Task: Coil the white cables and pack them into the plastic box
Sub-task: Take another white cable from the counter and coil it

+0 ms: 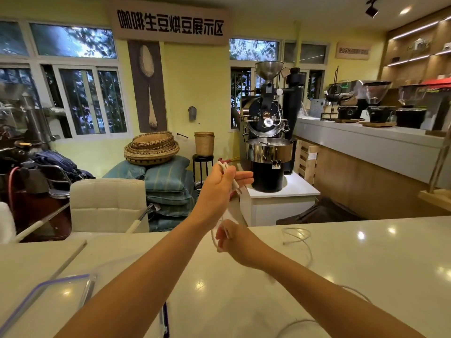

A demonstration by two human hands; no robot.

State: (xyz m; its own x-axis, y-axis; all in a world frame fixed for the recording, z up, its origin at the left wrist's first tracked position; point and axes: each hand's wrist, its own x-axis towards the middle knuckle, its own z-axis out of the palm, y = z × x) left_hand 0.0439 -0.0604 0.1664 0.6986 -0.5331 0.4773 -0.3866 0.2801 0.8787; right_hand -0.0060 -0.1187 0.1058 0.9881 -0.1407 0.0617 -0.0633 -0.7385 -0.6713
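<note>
Reaching out over a glossy white counter, two bare arms work a thin white cable in mid-air. The left hand is raised above the counter's far edge, its fingers curled around several gathered strands of the cable, which stick up past the thumb side and hang down below the palm. The fingertips point right, only loosely closed around the bundle. The right hand sits lower and nearer, just above the counter edge, pinching a strand of the same cable between thumb and fingers; a blurred loop runs between the two hands.

More white cable lies loose on the counter to the right: a second cable curls in an open loop near the far edge, and a thin trailing line passes beneath the right forearm toward the near edge. Whether these are one cable or several cannot be told.

At the lower left, a clear plastic box with rounded corners rests on the counter, partly hidden by the left forearm. Beside it lies a clear lid with a purple rim. The box's contents cannot be made out.

Beyond the counter stand a cream padded chair, stacked woven baskets on blue cushions, and a black and steel coffee roaster on a white cabinet.
</note>
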